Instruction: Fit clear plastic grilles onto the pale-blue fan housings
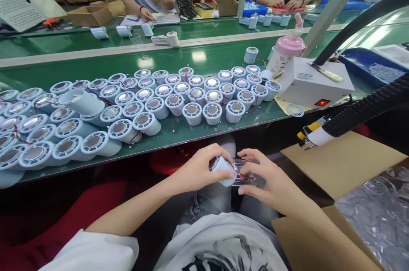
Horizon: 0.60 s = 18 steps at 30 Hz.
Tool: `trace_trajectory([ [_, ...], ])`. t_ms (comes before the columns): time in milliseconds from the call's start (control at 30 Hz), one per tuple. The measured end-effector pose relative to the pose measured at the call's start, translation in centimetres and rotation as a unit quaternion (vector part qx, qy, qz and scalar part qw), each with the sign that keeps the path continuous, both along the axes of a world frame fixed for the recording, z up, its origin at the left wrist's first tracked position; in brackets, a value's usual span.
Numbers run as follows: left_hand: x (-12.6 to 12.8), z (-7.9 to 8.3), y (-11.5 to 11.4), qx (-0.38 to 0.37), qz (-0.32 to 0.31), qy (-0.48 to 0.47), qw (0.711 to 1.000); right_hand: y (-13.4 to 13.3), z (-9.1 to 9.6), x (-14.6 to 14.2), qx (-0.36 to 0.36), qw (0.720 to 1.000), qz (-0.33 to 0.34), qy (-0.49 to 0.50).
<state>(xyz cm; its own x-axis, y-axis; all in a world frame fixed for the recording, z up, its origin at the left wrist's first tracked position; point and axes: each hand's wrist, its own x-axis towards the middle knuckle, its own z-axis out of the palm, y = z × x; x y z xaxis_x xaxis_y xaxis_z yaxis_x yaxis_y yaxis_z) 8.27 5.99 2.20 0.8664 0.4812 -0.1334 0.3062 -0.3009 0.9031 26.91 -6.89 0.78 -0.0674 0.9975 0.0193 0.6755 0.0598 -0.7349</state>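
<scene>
Above my lap, just off the front edge of the bench, my left hand (212,168) grips a light-blue plastic housing (227,180) between thumb and fingers. Thin red and dark wires (244,174) run from it toward the right. My right hand (263,175) curves its fingers and thumb around a clear plastic cup (238,164), whose mouth meets the housing. How far the housing sits inside the cup is partly hidden by my fingers. On the bench ahead stand many similar light-blue housings (212,111) with round metal discs on top, some trailing red wires.
A white box with a lit red switch (315,83) and a pink-lidded bottle (287,51) stand at the right. A black hose (367,105) crosses there. Below lies an open carton (345,160) with clear plastic parts (377,215). Two people work across the green conveyor (204,56).
</scene>
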Motion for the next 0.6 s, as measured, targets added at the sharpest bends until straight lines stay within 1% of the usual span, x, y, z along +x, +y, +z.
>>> trace_trajectory([
  [33, 0.0, -0.3, -0.1, 0.004, 0.012, -0.011, 1.000, -0.1, 0.1, 0.1, -0.013, 0.999, -0.010, 0.036],
  [100, 0.2, -1.2, -0.3, 0.011, 0.017, -0.045, 0.999, -0.2, 0.2, 0.1, -0.022, 0.995, -0.038, 0.091],
  [200, 0.4, -2.8, -0.5, 0.035, -0.004, -0.084, 0.996, 0.0, 0.0, 0.2, -0.044, 0.979, -0.089, 0.176],
  [300, 0.4, -3.8, -0.5, 0.040, -0.029, -0.099, 0.994, 0.2, -0.3, 0.5, -0.077, 0.954, -0.134, 0.255],
  [367, 0.4, -4.1, -0.4, 0.013, -0.044, -0.104, 0.994, 0.2, -0.6, 0.7, -0.087, 0.933, -0.159, 0.310],
  [500, 0.3, -3.8, -0.4, -0.074, -0.046, -0.095, 0.992, 0.1, -0.8, 0.9, -0.127, 0.874, -0.204, 0.423],
  [600, 0.4, -3.4, -0.7, -0.117, -0.054, -0.097, 0.987, 0.0, -1.0, 1.1, -0.138, 0.853, -0.214, 0.456],
])
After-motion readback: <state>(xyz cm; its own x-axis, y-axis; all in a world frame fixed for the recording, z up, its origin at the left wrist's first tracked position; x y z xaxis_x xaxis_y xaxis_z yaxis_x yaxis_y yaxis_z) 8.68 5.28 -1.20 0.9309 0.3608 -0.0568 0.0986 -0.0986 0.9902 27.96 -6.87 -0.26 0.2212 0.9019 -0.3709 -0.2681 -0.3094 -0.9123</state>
